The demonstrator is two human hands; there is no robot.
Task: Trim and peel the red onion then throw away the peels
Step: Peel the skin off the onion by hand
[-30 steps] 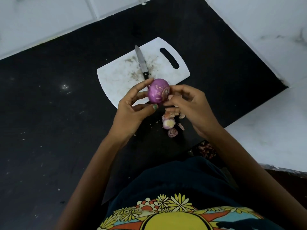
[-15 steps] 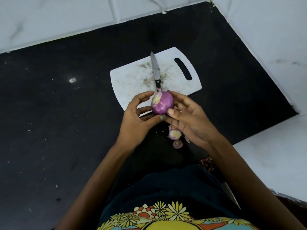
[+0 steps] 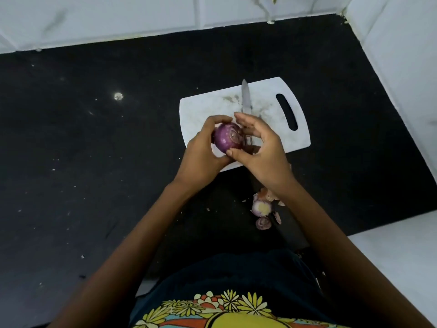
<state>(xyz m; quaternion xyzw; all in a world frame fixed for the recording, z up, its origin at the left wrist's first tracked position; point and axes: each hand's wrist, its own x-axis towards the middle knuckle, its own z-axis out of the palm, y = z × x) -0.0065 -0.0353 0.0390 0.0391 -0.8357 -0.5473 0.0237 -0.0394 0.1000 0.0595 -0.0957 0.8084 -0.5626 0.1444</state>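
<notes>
A purple red onion (image 3: 227, 138) with both ends cut sits between my two hands, just above the near edge of the white cutting board (image 3: 203, 110). My left hand (image 3: 201, 152) cups it from the left and below. My right hand (image 3: 262, 150) touches it from the right, thumb under it and fingers over its top. A knife (image 3: 246, 97) lies on the board behind the onion, its handle mostly hidden by my right hand. Cut onion ends and peels (image 3: 262, 208) lie on the black counter under my right wrist.
The black counter (image 3: 94, 150) runs to white tiled walls (image 3: 118, 17) at the back and right. A white ledge (image 3: 397, 254) stands at the near right. Small crumbs speckle the counter on the left.
Both hands have carried the onion away from the peels to over the board's near edge and turned it. The right hand's fingers now reach over its top.
</notes>
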